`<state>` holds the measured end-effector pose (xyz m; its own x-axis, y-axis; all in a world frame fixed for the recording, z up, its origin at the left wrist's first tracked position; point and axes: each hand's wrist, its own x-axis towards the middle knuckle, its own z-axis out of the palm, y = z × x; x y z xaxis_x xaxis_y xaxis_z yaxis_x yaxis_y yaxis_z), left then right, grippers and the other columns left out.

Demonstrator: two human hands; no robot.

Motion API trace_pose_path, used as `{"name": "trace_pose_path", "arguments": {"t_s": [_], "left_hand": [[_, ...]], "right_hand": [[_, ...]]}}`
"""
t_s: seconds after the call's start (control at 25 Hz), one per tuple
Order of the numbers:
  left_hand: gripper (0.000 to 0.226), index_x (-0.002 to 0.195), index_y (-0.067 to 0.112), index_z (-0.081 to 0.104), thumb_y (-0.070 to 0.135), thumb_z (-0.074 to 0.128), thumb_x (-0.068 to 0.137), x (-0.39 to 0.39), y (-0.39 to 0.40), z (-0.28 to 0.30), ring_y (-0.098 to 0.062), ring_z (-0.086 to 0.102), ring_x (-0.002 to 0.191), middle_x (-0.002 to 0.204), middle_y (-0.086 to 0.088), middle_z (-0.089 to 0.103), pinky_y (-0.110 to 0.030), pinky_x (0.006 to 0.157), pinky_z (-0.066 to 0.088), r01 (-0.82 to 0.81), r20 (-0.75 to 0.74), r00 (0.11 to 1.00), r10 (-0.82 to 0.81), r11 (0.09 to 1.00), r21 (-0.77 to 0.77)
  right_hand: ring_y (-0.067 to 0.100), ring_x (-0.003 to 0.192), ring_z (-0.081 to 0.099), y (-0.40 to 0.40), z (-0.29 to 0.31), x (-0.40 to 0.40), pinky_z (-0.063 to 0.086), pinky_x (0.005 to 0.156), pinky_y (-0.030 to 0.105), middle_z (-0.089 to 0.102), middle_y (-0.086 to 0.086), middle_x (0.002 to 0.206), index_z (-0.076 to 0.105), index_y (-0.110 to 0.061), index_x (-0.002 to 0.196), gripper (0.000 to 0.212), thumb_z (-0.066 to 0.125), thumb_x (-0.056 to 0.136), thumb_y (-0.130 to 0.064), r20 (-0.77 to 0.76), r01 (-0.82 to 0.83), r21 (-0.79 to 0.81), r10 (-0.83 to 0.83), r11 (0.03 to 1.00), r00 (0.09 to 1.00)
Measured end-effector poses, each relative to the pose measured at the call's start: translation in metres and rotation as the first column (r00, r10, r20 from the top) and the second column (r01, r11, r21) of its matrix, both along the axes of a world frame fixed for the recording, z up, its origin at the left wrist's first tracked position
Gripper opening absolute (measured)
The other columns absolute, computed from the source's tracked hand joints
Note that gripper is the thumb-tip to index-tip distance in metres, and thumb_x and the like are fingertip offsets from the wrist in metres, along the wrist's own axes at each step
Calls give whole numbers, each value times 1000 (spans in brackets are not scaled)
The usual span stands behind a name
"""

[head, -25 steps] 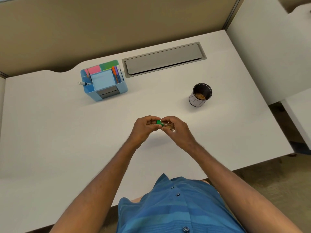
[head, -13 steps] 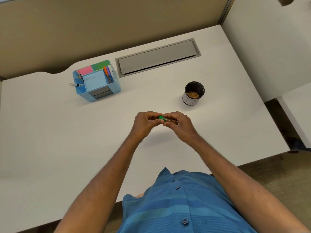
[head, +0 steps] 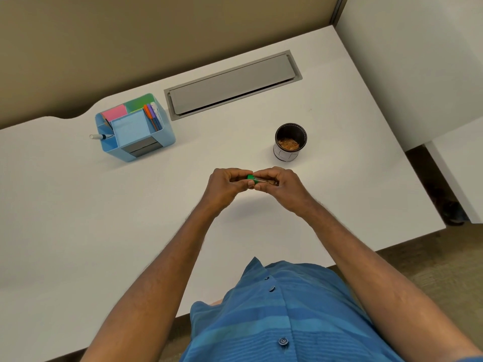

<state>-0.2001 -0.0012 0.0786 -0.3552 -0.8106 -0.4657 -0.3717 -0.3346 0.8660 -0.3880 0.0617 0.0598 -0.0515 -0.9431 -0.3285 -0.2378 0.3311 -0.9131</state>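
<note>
Both hands meet above the middle of the white desk (head: 78, 218). My right hand (head: 281, 188) grips a small clear tube (head: 264, 181) that lies roughly level, mostly hidden by the fingers. My left hand (head: 226, 186) pinches the tube's green cap (head: 251, 178) between thumb and fingers. Whether the cap sits fully on the tube I cannot tell.
A black-rimmed cup (head: 290, 142) holding brownish bits stands just beyond my right hand. A blue desk organiser (head: 134, 129) with sticky notes and pens sits at the back left, a marker (head: 100, 136) sticking out. A grey cable-tray lid (head: 232, 84) is set into the desk's far side.
The view has shifted slightly, so the desk items sit a little lower-left in frame. The hands stay together on the tube and cap with only small finger movements.
</note>
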Motion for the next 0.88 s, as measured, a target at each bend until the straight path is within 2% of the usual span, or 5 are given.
{"name": "trace_pose_path", "arguments": {"t_s": [0.2,0.32,0.44,0.64,0.88], "left_hand": [[29,116,4,76,4,78,87,-7,-4,-1,-28,77,100,104,-14,80,-43,97,61,6,-5,1000,-6,1000,21],[28,111,7,78,6,82,83,-11,-3,-2,-25,78,96,100,-10,81,-41,95,62,-16,22,1000,16,1000,9],[28,110,9,79,8,83,83,-11,-2,-2,-23,78,95,101,-10,81,-40,94,63,-24,33,999,24,1000,2],[29,115,4,76,5,79,86,0,-5,0,-31,77,101,105,-16,80,-39,96,61,6,-4,1000,-6,999,48],[29,115,1,73,2,78,87,9,-4,1,-25,77,99,108,-19,78,-33,91,63,-54,-79,995,64,991,123]], "right_hand": [[16,105,76,-2,-2,-11,60,97,34,80,0,108,77,-18,115,31,84,86,-12,72,21,62,-26,998,997],[12,98,78,-3,-4,-11,61,91,28,81,-2,102,75,-19,108,27,84,85,-10,63,44,63,-48,997,997],[5,97,77,-5,-3,-11,60,88,21,80,-8,102,76,-20,110,28,84,85,-12,41,21,44,-22,999,999],[6,96,76,-8,-1,-12,58,87,20,80,-5,103,77,-18,115,28,83,88,-14,80,-50,72,44,996,996],[11,107,73,-8,-1,-2,58,94,24,75,-3,113,73,-16,121,32,80,90,-14,56,-36,31,35,999,998]]}}
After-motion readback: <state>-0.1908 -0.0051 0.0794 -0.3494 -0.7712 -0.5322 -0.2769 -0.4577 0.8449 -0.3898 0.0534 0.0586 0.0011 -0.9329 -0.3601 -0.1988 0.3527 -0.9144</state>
